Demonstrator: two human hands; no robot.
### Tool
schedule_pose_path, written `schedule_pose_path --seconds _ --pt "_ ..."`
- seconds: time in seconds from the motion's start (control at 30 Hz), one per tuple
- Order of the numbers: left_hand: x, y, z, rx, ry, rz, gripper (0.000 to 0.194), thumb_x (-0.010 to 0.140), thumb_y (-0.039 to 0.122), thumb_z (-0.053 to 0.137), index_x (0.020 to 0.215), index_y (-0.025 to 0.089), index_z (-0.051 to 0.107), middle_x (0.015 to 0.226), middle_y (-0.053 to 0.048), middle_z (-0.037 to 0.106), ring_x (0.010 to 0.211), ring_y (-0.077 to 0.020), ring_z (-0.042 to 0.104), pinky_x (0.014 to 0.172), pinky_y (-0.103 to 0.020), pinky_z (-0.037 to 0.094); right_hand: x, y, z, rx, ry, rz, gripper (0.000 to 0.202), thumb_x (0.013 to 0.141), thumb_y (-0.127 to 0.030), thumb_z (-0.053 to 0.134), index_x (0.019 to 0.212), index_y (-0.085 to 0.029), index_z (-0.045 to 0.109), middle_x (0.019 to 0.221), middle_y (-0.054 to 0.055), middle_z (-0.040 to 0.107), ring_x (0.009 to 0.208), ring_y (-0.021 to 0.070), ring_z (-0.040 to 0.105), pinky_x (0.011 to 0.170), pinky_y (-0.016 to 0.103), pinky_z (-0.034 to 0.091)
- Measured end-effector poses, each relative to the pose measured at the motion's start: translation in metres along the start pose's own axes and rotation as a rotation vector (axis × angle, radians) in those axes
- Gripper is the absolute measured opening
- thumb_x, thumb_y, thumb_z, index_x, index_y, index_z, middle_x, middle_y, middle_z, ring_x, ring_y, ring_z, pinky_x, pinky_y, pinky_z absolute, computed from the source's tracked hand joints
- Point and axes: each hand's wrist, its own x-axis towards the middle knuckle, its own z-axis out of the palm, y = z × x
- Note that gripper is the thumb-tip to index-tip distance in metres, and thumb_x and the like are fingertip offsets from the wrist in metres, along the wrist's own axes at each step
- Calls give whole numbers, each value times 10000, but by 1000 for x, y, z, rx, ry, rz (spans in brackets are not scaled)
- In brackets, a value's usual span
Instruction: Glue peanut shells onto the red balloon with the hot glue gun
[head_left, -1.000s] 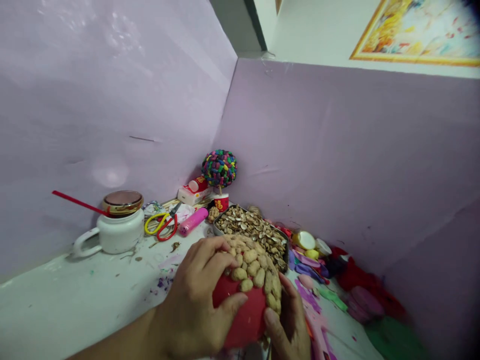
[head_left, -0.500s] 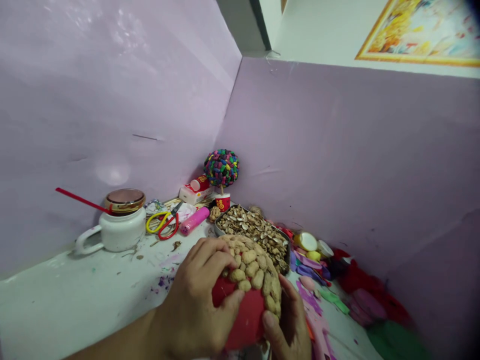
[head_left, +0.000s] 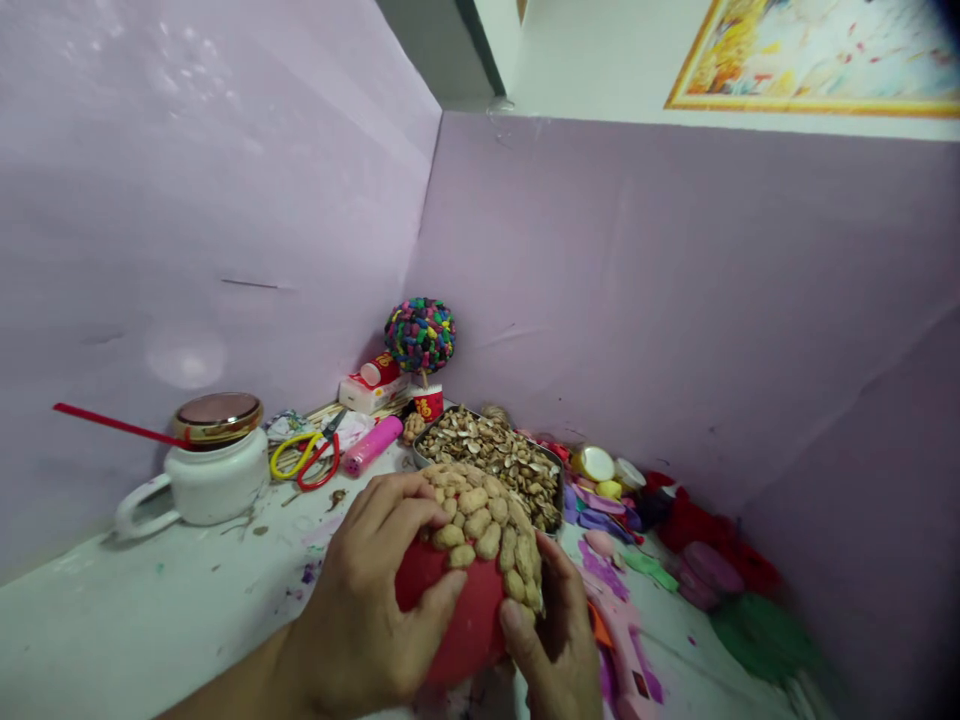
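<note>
Two purple walls meet in a corner behind one white table. One gold-edged picture shows above the right-hand wall.

Two bare hands hold one red ball low in the middle, over the table, in front of a tray. The left hand has its grip closed on the ball's left side, fingertips on the peanuts. The right hand grips the right side. More than a dozen peanuts, too many to count exactly, cover the ball's top and right; the lower front is bare red.

The one tray is heaped with countless shell pieces. At left stands one white mug, with one gold-rimmed lid on top and one red stick slanting out leftward.

Near the corner, one many-coloured ball stands above one of two red cups; the other cup lies on one white box. In front are one pink tube and one pair of scissors, with one yellow and one red handle.
</note>
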Motion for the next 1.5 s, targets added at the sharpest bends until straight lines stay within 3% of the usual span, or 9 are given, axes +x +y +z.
schedule_pose_path --seconds 0.13,0.33,0.47,0.57,0.77,0.97,1.13,1.23,1.5 --pt "0 -3 0 35 -14 -9 333 722 214 568 1035 174 460 1118 -109 440 1071 -242 441 896 -402 413 0 -2 1 12 -4 -2 617 633 -440 676 1166 -216 458 1238 110 534 1101 308 515 821 376 464" --pt "3 -8 4 77 19 -39 303 743 209 570 1029 179 475 1113 -106 460 1070 -236 455 896 -403 417 -2 -4 4 25 0 -28 624 623 -408 692 1168 -218 455 1213 104 552 1095 291 519 824 364 466" --pt "-4 -4 -2 98 158 168 333 714 102 565 1034 151 489 1101 -117 475 1052 -237 471 881 -398 424 1 -8 5 39 0 24 611 650 -427 673 1173 -214 439 1215 99 548 1099 280 516 861 363 445" --pt "-17 3 -1 51 175 329 267 703 6 517 914 170 528 994 -77 523 958 -191 523 813 -336 464 7 -11 6 27 7 106 578 686 -446 643 1172 -213 434 1218 82 548 1115 256 502 883 341 430" --pt "-29 8 6 148 170 465 137 774 94 498 817 204 566 830 -25 601 787 -137 577 702 -266 500 15 -9 9 54 -1 128 539 688 -416 653 1149 -202 473 1157 71 591 1064 245 538 862 330 436" --pt "3 -12 -10 119 207 236 220 729 56 560 901 193 576 940 -41 578 891 -150 566 789 -273 466 9 -11 10 17 -32 93 544 667 -404 669 1132 -195 481 1130 80 605 1031 250 560 862 342 436" --pt "18 -25 -12 -25 8 58 174 776 150 556 923 235 587 1019 -28 575 983 -152 547 838 -275 456 4 -20 15 8 -34 89 552 629 -403 683 1106 -194 501 1096 81 627 1007 256 570 793 324 469" --pt "18 -25 -9 -85 -33 -35 127 774 189 570 888 238 601 986 -21 596 951 -144 565 812 -261 470 3 -23 18 -2 1 72 535 629 -407 676 1089 -190 511 1075 78 633 1000 255 570 778 320 470" --pt "17 -24 -9 -57 1 -41 73 763 226 583 831 206 598 916 -36 604 919 -169 565 793 -300 473 2 -23 18 23 -19 84 535 636 -405 671 1094 -188 501 1069 84 636 980 260 584 758 331 479"
